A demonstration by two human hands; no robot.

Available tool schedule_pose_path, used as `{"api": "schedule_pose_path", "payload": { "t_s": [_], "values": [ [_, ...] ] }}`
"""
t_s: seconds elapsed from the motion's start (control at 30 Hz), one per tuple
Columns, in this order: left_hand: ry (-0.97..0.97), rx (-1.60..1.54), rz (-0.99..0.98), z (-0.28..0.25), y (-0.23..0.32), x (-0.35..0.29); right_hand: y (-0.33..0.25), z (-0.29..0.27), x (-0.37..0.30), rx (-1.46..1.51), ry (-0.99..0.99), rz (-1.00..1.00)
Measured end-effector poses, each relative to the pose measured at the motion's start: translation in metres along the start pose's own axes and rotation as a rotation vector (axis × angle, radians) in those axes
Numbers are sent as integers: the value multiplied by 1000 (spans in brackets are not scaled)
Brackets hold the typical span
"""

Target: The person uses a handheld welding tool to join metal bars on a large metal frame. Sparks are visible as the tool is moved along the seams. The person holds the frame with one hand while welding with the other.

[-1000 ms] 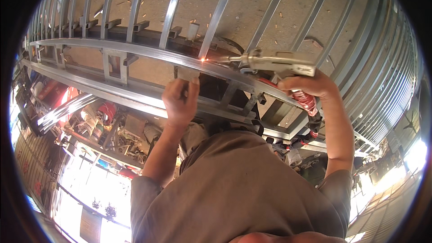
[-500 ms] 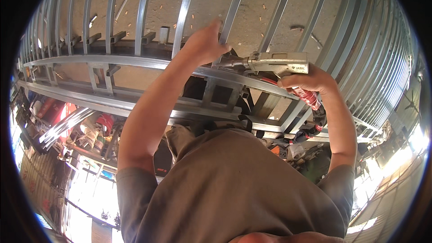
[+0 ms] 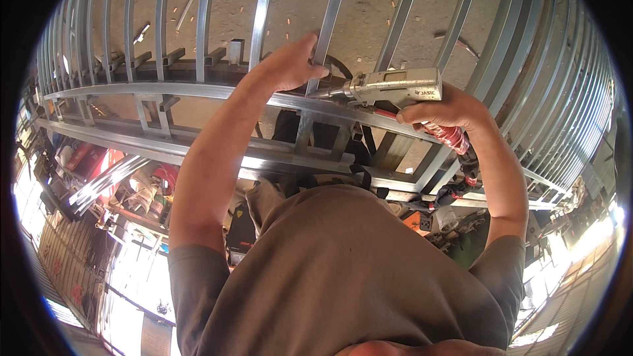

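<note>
My right hand (image 3: 447,107) is wrapped round the grip of a metal welding gun (image 3: 395,86), with its thumb below the gun's body. The gun's narrow nozzle points left, its tip by the foot of an upright metal bar (image 3: 331,10), where the bar meets a horizontal rail (image 3: 198,89). Whether the tip touches the metal cannot be made out. My left hand (image 3: 293,66) grips that same bar just above the joint, thumb on the near side and fingers partly hidden behind it. A red-wrapped cable (image 3: 448,137) runs down from the gun beside my right forearm.
Rows of parallel bars (image 3: 262,10) stretch to both sides. A second rail (image 3: 112,133) runs nearer my body, with short tube pieces between. Small bits litter the concrete floor (image 3: 369,26). Bright metal rods (image 3: 109,184) and a red machine (image 3: 84,161) lie at the left.
The view has shifted a little, so frame, hands and gun sit slightly further left. Both hands keep their holds, and the nozzle stays near the same joint.
</note>
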State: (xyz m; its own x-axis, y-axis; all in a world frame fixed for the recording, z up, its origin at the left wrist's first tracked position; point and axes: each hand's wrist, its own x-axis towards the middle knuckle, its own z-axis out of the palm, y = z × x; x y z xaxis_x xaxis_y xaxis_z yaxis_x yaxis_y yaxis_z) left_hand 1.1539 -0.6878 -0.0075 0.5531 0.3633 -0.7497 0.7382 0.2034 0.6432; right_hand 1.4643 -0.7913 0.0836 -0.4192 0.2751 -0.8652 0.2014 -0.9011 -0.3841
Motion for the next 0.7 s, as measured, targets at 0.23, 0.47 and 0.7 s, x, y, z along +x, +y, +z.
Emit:
{"api": "schedule_pose_path", "payload": {
  "t_s": [0.23,0.47,0.7],
  "values": [
    [-11,-28,26,0,-4,0,0,1,2,-61,-12,5],
    [-18,-17,-11,2,-5,4,0,3,2,-109,22,21],
    [-18,35,22,3,-15,12,0,6,0,-104,11,-18]
  ]
}}
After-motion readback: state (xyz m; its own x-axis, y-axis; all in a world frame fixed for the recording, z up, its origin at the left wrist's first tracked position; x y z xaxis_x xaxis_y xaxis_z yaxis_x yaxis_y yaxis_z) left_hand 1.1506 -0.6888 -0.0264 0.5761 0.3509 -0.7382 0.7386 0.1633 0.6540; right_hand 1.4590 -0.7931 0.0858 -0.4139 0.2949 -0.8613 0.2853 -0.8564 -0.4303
